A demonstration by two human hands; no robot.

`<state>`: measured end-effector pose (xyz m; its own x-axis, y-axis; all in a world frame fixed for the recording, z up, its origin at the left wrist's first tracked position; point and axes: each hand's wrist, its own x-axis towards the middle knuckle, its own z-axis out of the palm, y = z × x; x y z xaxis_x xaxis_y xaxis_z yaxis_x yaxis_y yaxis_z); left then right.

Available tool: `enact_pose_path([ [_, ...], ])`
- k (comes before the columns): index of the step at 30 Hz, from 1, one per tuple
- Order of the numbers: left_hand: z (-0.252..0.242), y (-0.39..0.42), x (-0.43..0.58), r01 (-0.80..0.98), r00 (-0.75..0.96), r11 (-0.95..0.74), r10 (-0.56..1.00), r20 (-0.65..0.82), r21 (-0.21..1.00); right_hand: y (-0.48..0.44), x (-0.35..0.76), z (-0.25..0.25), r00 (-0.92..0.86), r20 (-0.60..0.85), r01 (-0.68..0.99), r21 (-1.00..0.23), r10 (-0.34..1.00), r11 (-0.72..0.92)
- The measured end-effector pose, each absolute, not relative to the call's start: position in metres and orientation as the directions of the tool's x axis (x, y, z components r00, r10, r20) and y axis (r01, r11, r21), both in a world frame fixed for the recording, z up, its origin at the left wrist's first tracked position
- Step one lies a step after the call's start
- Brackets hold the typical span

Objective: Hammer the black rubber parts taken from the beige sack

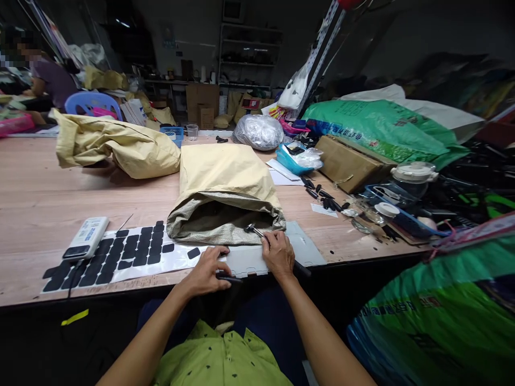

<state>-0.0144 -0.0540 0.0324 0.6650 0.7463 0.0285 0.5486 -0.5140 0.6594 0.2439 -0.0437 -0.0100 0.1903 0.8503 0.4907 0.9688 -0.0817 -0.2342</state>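
My left hand (207, 271) is at the table's front edge, its fingers curled around a slim black piece (231, 278) whose kind I cannot make out. My right hand (279, 252) grips a metal-shafted tool with a black handle (301, 268); its shiny metal end (251, 228) points toward the mouth of a pale yellow sack (225, 169). The sack lies with its grey-lined opening facing me. Beneath both hands is a grey flat sheet (300, 244). To the left, a white sheet with rows of black rounded stickers (139, 246) lies close to my left hand.
A white device (86, 238) sits on the stickers. Another yellow sack (120, 145) lies behind it. To the right are black parts (322, 195), a cardboard box (350, 163), a jar (412, 179) and green bags (382, 126). A person (52, 78) sits far left.
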Motion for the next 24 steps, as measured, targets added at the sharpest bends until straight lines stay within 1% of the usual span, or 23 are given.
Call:
enact_pose_path([
  [3, 0.03, -0.077, -0.029, 0.578, 0.704, -0.556, 0.71, -0.02, 0.597, -0.044, 0.244, -0.01, 0.198, 0.491, 0.968, -0.234, 0.848, -0.09],
  [8, 0.013, -0.095, -0.03, 0.629, 0.723, -0.678, 0.69, 0.034, 0.381, -0.045, 0.244, -0.01, 0.197, 0.486, 0.968, -0.233, 0.851, -0.091],
  [9, 0.009, -0.096, -0.028, 0.639, 0.719, -0.683, 0.694, 0.042, 0.355, -0.045, 0.244, -0.01, 0.197, 0.486, 0.968, -0.232, 0.851, -0.092],
  [11, 0.006, -0.097, -0.026, 0.648, 0.712, -0.681, 0.701, 0.049, 0.341, -0.045, 0.243, -0.01, 0.196, 0.489, 0.969, -0.232, 0.85, -0.09],
  [13, 0.009, -0.098, -0.026, 0.642, 0.708, -0.672, 0.705, 0.052, 0.37, -0.045, 0.243, -0.01, 0.195, 0.493, 0.969, -0.232, 0.848, -0.088],
  [15, 0.015, -0.097, -0.026, 0.626, 0.7, -0.649, 0.712, 0.056, 0.433, -0.045, 0.242, -0.011, 0.195, 0.498, 0.969, -0.232, 0.845, -0.088],
  [17, 0.025, -0.089, -0.024, 0.595, 0.679, -0.606, 0.731, 0.074, 0.527, -0.045, 0.242, -0.011, 0.196, 0.502, 0.969, -0.231, 0.842, -0.088],
  [19, 0.035, -0.07, -0.018, 0.553, 0.625, -0.549, 0.771, 0.124, 0.626, -0.045, 0.242, -0.011, 0.196, 0.505, 0.969, -0.229, 0.841, -0.088],
  [21, 0.044, -0.04, -0.006, 0.542, 0.512, -0.491, 0.836, 0.195, 0.683, -0.045, 0.242, -0.011, 0.198, 0.503, 0.969, -0.227, 0.842, -0.092],
  [23, 0.052, -0.002, 0.009, 0.62, 0.351, -0.412, 0.907, 0.234, 0.668, -0.044, 0.242, -0.011, 0.2, 0.498, 0.969, -0.226, 0.844, -0.096],
  [24, 0.055, 0.016, 0.017, 0.677, 0.259, -0.335, 0.942, 0.214, 0.655, -0.044, 0.242, -0.011, 0.201, 0.496, 0.969, -0.226, 0.845, -0.098],
])
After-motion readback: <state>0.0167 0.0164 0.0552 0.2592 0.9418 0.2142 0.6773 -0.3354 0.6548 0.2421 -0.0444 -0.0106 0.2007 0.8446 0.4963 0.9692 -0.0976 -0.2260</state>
